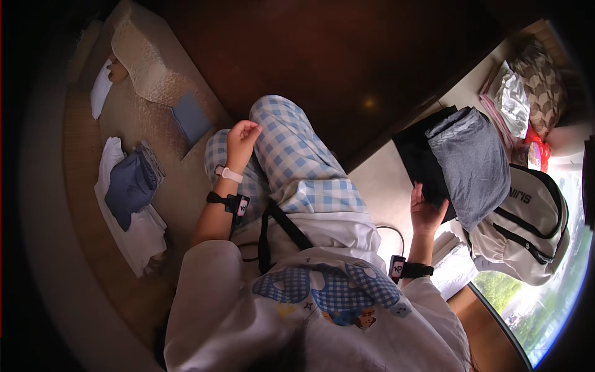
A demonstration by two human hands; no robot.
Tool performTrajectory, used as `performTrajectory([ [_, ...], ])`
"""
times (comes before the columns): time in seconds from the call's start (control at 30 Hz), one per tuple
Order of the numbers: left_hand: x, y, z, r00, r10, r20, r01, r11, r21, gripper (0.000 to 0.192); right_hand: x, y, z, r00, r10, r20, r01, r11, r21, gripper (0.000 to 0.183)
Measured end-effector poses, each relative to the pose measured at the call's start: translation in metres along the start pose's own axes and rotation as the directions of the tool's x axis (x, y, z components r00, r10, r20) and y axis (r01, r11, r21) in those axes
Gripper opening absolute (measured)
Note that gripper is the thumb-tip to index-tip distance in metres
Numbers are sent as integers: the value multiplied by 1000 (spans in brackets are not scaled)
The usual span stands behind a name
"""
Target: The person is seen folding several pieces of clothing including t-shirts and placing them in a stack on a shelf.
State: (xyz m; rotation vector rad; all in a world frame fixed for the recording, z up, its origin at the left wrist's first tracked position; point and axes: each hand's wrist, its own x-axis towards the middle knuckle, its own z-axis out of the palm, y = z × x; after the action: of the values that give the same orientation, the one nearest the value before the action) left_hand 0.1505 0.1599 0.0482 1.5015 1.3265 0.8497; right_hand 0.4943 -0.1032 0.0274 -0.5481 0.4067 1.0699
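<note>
My left hand (243, 139) hovers over the knees of blue-and-white checked trousers (302, 153), its fingers curled loosely and nothing seen in them. At the right, my right hand (427, 211) touches the near edge of a folded black cloth (418, 162); whether its fingers grip the cloth cannot be told. A folded grey garment (472, 162) lies on the black cloth. Just below this pile is a stack of folded white cloth (451, 267), beside a light backpack (525, 223) with black trim.
Left of me lie a dark blue folded garment (130, 183) on white clothing (144, 246) and a blue-grey cloth (191, 118). A dark brown panel (325, 60) rises ahead. Beyond the backpack are a red plastic bag (534, 139), white cloth (511, 100) and a patterned cushion (541, 88). A window is at lower right.
</note>
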Motion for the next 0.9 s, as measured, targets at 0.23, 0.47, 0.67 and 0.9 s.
performTrajectory([
  [0.23, -33, 30, 7, 926, 279, 255, -321, 937, 140, 23, 16, -20, 7, 982, -64, -178, 61, 998, -20, 52],
  [0.47, -36, 20, 6, 896, 313, 314, -384, 902, 197, 23, 37, -42, 8, 977, -135, -166, 122, 989, -85, 52],
  [0.67, -30, 9, 9, 864, 389, 319, -468, 855, 224, 13, 54, -59, 29, 977, -119, -179, 106, 991, -81, 50],
  [0.9, -4, -37, -11, 988, -69, -138, 104, 960, 262, 22, 96, -112, 21, 980, -159, -121, 143, 981, -132, 60],
])
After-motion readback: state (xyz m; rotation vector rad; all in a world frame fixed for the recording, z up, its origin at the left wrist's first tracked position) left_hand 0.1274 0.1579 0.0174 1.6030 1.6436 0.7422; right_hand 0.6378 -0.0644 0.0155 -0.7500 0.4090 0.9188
